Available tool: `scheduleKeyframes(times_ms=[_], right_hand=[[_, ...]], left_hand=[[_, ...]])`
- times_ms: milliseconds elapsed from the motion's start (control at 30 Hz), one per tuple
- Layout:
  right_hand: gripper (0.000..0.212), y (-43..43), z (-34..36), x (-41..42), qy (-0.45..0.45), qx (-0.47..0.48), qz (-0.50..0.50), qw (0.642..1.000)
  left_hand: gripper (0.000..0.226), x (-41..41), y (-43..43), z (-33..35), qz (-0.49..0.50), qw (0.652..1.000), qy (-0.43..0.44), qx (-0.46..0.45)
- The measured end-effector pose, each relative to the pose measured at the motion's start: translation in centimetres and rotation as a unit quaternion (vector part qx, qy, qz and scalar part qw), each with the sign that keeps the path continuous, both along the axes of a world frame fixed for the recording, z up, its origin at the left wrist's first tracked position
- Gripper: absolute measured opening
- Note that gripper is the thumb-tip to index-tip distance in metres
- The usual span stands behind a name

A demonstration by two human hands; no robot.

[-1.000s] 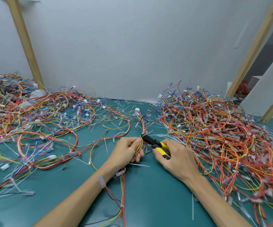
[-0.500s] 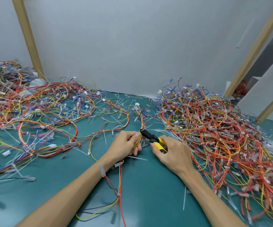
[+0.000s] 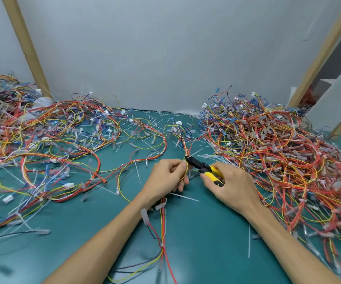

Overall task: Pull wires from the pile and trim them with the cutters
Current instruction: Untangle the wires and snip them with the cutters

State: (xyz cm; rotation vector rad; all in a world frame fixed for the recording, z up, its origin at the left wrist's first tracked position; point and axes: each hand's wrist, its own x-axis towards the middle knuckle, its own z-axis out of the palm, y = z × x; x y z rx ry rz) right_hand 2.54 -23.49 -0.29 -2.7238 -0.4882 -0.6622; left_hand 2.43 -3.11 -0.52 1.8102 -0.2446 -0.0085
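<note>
At the middle of the green table, my left hand (image 3: 166,177) grips a thin bundle of yellow, orange and red wires (image 3: 163,228) that trails down under my left forearm. My right hand (image 3: 232,185) holds yellow-handled cutters (image 3: 203,168). Their black jaws point left and sit against the wire bundle just above my left fingers. A big tangled pile of red, orange and yellow wires (image 3: 278,156) lies to the right. A looser spread of wires (image 3: 63,144) covers the left of the table.
The green table (image 3: 210,242) carries scattered white cable ties and clipped bits. A grey wall stands close behind, with slanted wooden posts at left (image 3: 27,46) and right (image 3: 321,52). Bare green surface shows between my forearms.
Both hands have stayed together at the table's middle with the cutters at the bundle. The trailing wires below my left wrist have shifted slightly. The view has tilted a little.
</note>
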Motion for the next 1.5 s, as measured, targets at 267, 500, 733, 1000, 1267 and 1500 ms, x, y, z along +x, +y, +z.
scheduleKeyframes(times_ms=[267, 500, 733, 1000, 1267, 1500], right_hand=[[0.037, -0.8, 0.1, -0.7, 0.032, 0.007, -0.015, 0.999], [0.044, -0.8, 0.0, -0.5, 0.064, 0.026, -0.013, 0.998], [0.047, 0.0, -0.1, -0.4, 0.069, 0.017, 0.007, 0.997], [0.047, -0.6, 0.1, -0.1, 0.1, 0.037, 0.034, 0.994], [0.046, -1.0, 0.2, 0.1, 0.103, 0.038, 0.045, 0.993], [0.043, -1.0, 0.0, 0.3, 0.092, 0.029, 0.047, 0.994]], left_hand=[[0.03, 0.1, -0.2, -0.3, -0.025, 0.999, -0.015, 0.023], [0.038, 0.4, 0.2, -0.4, -0.032, 0.998, -0.026, 0.042], [0.041, -0.1, -0.1, -0.1, -0.028, 0.997, -0.038, 0.065], [0.038, -1.0, -0.3, 0.7, -0.033, 0.996, -0.048, 0.07], [0.036, -1.2, -0.2, 0.8, -0.038, 0.995, -0.056, 0.072], [0.037, -1.1, -0.2, 0.7, -0.041, 0.995, -0.052, 0.07]])
